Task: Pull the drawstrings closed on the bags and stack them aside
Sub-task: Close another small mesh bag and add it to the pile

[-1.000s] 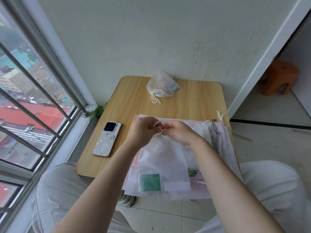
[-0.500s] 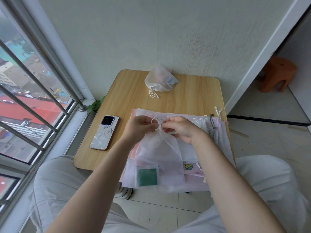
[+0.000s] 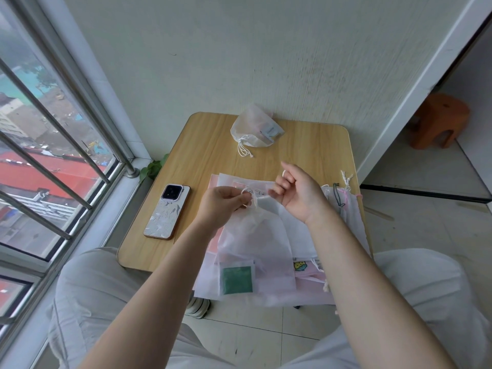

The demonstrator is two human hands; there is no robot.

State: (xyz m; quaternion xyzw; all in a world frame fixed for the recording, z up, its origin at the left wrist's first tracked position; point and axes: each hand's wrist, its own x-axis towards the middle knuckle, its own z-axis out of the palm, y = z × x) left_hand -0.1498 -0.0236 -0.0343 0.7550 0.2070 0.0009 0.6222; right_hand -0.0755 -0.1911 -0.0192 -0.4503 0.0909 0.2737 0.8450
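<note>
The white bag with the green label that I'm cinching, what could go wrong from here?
1. The white bag hangs partly past the table edge with the pile of bags under it; a hard tug could drag the pile off.
2. The left hand pinches the neck while the right hand hooks the drawstring on its fingers; the thin cord may slip, leaving the mouth partly open.
3. The phone lies near the left elbow's path.

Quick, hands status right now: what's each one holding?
Left hand: pinches the drawstring at the neck of the white bag.
Right hand: fingers curled round a drawstring loop.
</note>
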